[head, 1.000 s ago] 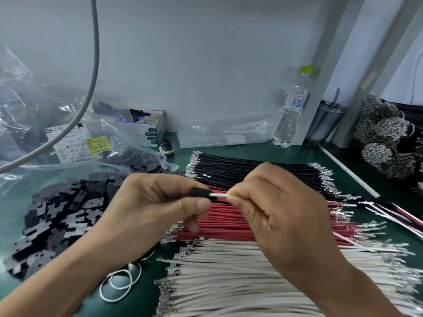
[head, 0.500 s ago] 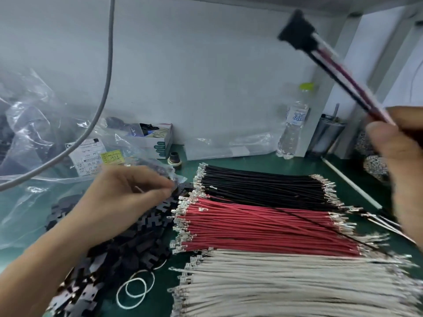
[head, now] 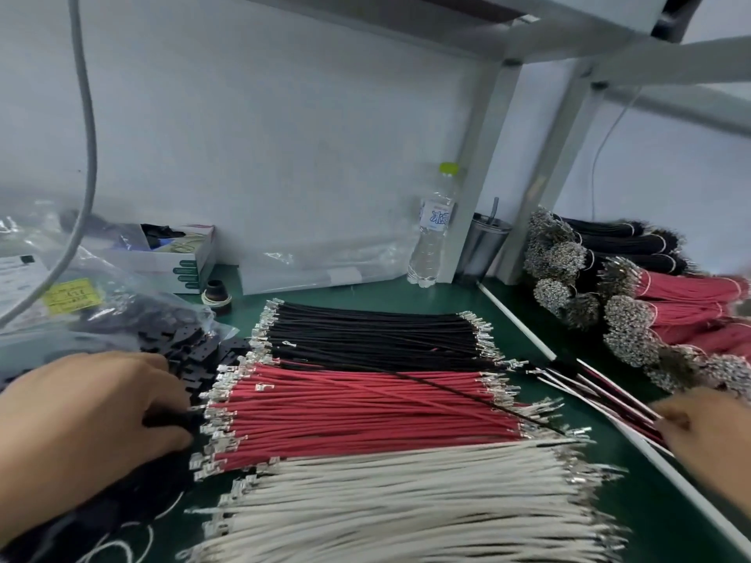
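**Q:** Status of the left hand (head: 93, 420) at time of insp.?

**A:** Down on the housing pile (head: 195, 351), thumb and forefinger curled round one black housing (head: 168, 419), pinching it. Crimped ends of the red wires (head: 365, 416) lay just beyond the fingertips, touching or nearly so.

**Q:** And the right hand (head: 703, 436)?

**A:** At the far end of the rows, w/ the wired harness (head: 601, 394) running out from under its fingertips, away from the palm. Pic was blurred there, so I could not tell if the fingers clamped the leads or had let go.

**Q:** Risks noted?

**A:** Three, in my judgement.
1. The pile was loose and interlocked, so a lift could bring a 2nd housing up w/ the first.
2. Fingertips that close to the red terminals could hook one and drag the row out of line.
3. The harness lay close to the rows' terminal ends, and a stray black wire (head: 467, 394) lay across the red row, pointing toward the right fingers. A careless pull-back there could snag crimps and tangle leads.

**Q:** Severity?

**A:** Low: mixed rows, bent crimps, lost time. Rec. a straight, clean lift on both sides.
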